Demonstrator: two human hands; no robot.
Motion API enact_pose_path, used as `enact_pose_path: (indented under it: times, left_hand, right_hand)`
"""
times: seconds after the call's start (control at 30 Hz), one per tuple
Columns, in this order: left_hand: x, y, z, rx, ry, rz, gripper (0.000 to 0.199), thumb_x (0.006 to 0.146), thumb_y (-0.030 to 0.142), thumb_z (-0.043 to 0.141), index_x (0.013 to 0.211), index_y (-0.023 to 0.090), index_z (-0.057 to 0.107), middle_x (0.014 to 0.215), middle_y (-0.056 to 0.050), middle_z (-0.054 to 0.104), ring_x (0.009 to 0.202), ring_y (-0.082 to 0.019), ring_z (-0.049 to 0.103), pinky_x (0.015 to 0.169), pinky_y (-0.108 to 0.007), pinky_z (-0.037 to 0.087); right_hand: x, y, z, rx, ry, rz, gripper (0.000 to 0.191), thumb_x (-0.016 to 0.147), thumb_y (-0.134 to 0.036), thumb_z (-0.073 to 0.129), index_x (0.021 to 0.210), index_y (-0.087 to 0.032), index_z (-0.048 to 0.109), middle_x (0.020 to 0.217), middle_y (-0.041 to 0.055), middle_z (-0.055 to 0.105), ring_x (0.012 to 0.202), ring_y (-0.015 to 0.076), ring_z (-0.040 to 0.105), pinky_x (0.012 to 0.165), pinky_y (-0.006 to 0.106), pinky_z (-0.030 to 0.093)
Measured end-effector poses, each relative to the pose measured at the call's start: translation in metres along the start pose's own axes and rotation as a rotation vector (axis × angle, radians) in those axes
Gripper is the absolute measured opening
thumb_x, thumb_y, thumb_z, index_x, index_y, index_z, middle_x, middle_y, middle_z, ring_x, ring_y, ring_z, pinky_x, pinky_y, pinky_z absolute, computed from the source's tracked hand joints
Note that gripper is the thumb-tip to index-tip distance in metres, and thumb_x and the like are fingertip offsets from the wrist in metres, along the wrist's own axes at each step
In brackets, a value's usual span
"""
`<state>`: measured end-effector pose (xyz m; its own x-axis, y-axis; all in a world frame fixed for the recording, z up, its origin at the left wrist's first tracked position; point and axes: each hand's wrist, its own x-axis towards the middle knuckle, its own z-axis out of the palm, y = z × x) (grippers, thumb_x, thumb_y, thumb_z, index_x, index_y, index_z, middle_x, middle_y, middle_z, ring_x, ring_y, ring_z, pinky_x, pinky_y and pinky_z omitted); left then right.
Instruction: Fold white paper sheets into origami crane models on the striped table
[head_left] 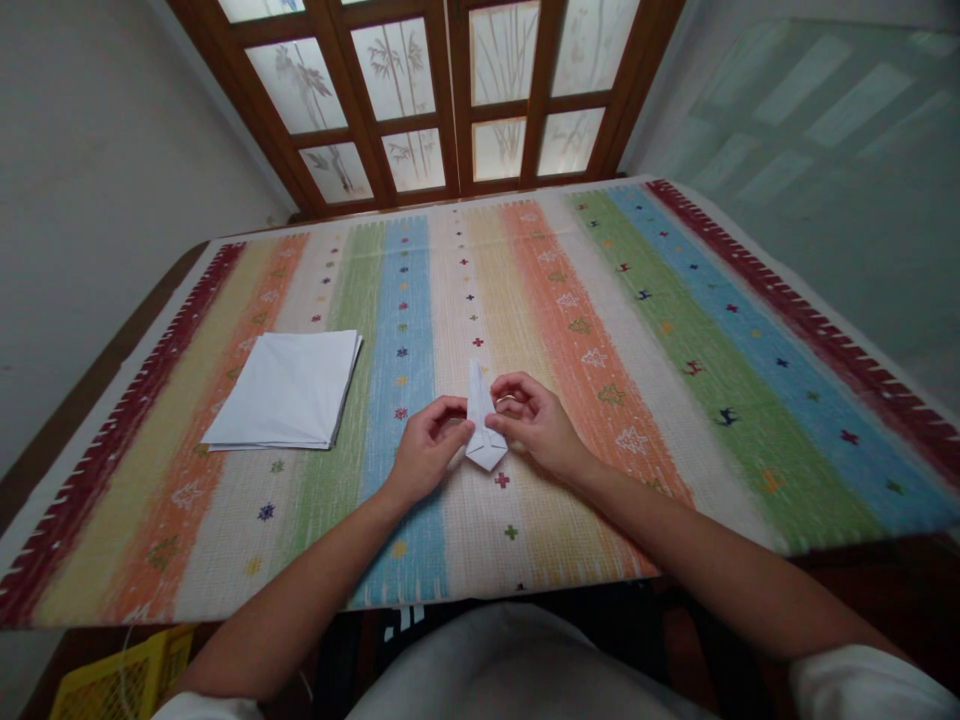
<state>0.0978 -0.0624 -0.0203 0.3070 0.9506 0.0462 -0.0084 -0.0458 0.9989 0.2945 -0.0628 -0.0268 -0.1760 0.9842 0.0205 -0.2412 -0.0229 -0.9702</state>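
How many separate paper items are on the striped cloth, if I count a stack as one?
2: a narrow folded paper between the left hand and right hand, and a white paper stack further left. Others may be hidden under the stack.

**From my station: matt white folded paper (482, 425) on a coarse striped woven cloth (570, 300)**
I read the squared stack of white paper sheets (281, 390) as the same smooth, matt stock; the brown wooden window frame (454, 100) looks varnished, with frosted glass panes (409, 90); below sits a yellow plastic crate (124, 680).

Wood-framed frosted panels (394, 75) w/ bamboo print ahead; pale wall (112, 200) on L; yellow crate (124, 680) low L
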Motion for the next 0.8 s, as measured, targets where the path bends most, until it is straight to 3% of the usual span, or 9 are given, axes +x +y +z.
enact_pose_path:
  times: [0.17,0.33,0.43,0.6,0.8]
  left_hand:
    - [-0.0006,0.0040,0.0011,0.031,0.000,0.012,0.023,0.097,0.040,0.067,0.101,0.018,0.073,0.101,-0.008,0.077,0.087,-0.019,0.072,0.083,-0.033,0.059]
    - [-0.0004,0.0029,0.0006,0.085,0.025,0.042,0.016,0.095,0.033,0.068,0.098,0.019,0.074,0.103,-0.007,0.077,0.096,-0.020,0.072,0.093,-0.035,0.059]
    - [0.0001,-0.0007,0.0005,0.067,0.048,0.046,0.013,0.093,0.029,0.068,0.100,0.019,0.073,0.106,-0.008,0.077,0.100,-0.020,0.072,0.094,-0.036,0.059]
    - [-0.0001,-0.0039,0.0014,0.036,0.072,0.037,0.012,0.087,0.026,0.072,0.097,0.018,0.070,0.103,-0.007,0.075,0.093,-0.019,0.072,0.081,-0.032,0.061]
    - [-0.0022,-0.0024,0.0029,-0.020,0.076,0.002,0.024,0.086,0.025,0.076,0.104,0.020,0.063,0.105,-0.006,0.070,0.089,-0.016,0.072,0.073,-0.027,0.061]
  right_hand:
    - [0.0010,0.0019,-0.0018,-0.072,0.017,-0.002,0.032,0.076,-0.041,0.090,0.087,-0.023,0.065,0.090,0.0012,0.068,0.080,0.0171,0.066,0.078,0.033,0.056]
    - [0.0017,0.0009,-0.0027,-0.141,0.028,-0.073,0.017,0.079,-0.034,0.086,0.085,-0.022,0.074,0.090,0.0030,0.073,0.086,0.0186,0.069,0.087,0.036,0.056]
    - [0.0015,0.0016,-0.0021,-0.122,0.026,-0.040,0.020,0.079,-0.035,0.087,0.087,-0.022,0.074,0.091,0.0033,0.074,0.084,0.0188,0.070,0.081,0.034,0.057]
    - [0.0016,0.0047,-0.0019,-0.087,0.000,0.054,0.027,0.080,-0.041,0.086,0.094,-0.023,0.072,0.086,0.0025,0.073,0.075,0.0180,0.069,0.067,0.030,0.054]
    - [0.0006,0.0032,-0.0030,-0.102,0.008,0.047,0.033,0.094,-0.056,0.068,0.092,-0.023,0.071,0.087,0.0038,0.073,0.079,0.0190,0.069,0.072,0.032,0.056]
